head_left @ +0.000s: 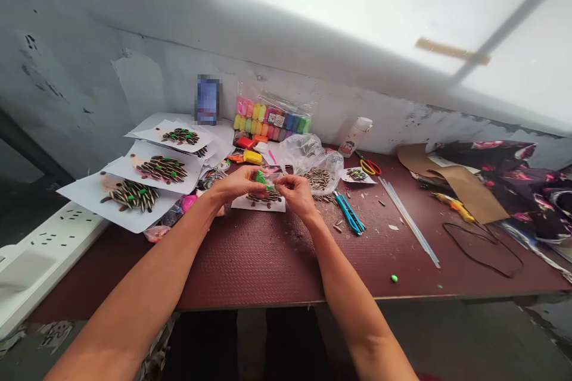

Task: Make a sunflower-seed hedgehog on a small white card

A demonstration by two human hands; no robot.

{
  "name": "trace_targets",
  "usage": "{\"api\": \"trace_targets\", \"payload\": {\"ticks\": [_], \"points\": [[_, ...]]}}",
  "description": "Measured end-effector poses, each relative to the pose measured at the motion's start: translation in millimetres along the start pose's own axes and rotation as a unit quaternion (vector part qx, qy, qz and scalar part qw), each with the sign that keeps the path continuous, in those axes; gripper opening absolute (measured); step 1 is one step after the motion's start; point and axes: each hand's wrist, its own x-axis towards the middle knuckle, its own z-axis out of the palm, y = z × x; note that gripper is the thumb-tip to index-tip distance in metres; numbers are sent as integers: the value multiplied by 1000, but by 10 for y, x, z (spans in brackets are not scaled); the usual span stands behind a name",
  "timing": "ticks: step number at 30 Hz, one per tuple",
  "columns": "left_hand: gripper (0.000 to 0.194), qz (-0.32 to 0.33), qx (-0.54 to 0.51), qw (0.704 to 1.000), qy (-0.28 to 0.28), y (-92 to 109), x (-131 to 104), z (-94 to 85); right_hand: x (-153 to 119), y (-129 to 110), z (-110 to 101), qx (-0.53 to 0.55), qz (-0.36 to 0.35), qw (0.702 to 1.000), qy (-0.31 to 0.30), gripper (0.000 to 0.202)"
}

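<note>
Fingers of my left hand (239, 184) are closed round a small packet of green modelling clay (261, 178) in a clear plastic wrapper. My right hand (297, 190) pinches the clear wrapper (273, 180) from the other side. Right below them lies a white card (272, 206) with a hedgehog picture made of striped sunflower seeds, partly hidden by my hands. A clear plastic bag (313, 155) of sunflower seeds (322, 178) stands open just beyond my right hand. More finished-looking hedgehog cards (161, 169) with green dots are spread to the left.
Packs of coloured clay (272, 119) lean at the wall beside a white bottle (356, 137). Teal-handled pliers or cutter (350, 213), scissors (370, 166) and clear glue sticks (411, 223) lie right. A green clay ball (394, 278) sits near the front edge. A power strip (53, 250) is at left.
</note>
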Motion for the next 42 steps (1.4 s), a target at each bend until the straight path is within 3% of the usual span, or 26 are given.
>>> {"api": "trace_targets", "payload": {"ticks": [5, 9, 14, 21, 29, 38, 42], "points": [[23, -13, 28, 1000, 6, 7, -11, -8, 5, -20, -26, 18, 2, 1000, -19, 14], [35, 30, -7, 999, 23, -34, 26, -3, 9, -35, -41, 26, 3, 999, -25, 17], [41, 27, -24, 998, 48, -58, 64, 10, -2, -63, -35, 27, -3, 999, -34, 21], [17, 13, 14, 999, 43, 22, 4, 48, -18, -73, -26, -1, -18, 999, -39, 27], [26, 4, 9, 1000, 8, 59, -37, 32, -40, -66, -15, -58, -43, 997, -16, 20], [35, 4, -4, 1000, 5, 7, -10, 4, -49, -120, -6, -94, -124, 988, 15, 9], [39, 22, -16, 1000, 1, -7, 2, 27, -68, -159, 19, -106, -125, 986, 28, 9]]}}
